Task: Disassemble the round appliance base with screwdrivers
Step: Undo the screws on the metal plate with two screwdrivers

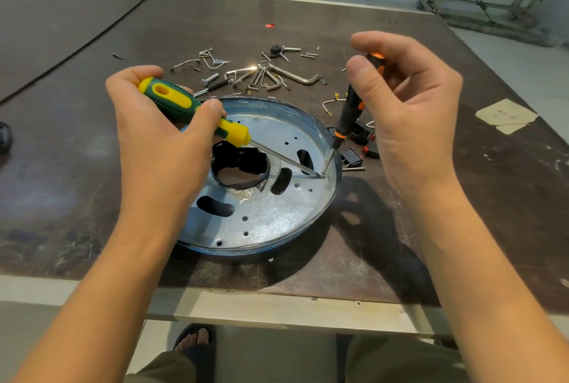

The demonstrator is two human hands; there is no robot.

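A round metal appliance base [271, 216] with a blue rim lies on the dark table [431, 228], with a ragged central hole and several slots. My left hand [160, 136] grips a green and yellow screwdriver [197, 111]; its shaft slants down to the right. My right hand [409, 111] pinches the top of a black and orange screwdriver [349, 117], which stands nearly upright. Both tips meet at one spot inside the base's right edge [322, 173].
Behind the base lie several loose screws, bolts, hex keys [277, 74] and wire clips. Small black parts [360, 142] sit to the right of the base. A patch of tape [505, 116] is at far right. The table's front edge runs just below the base.
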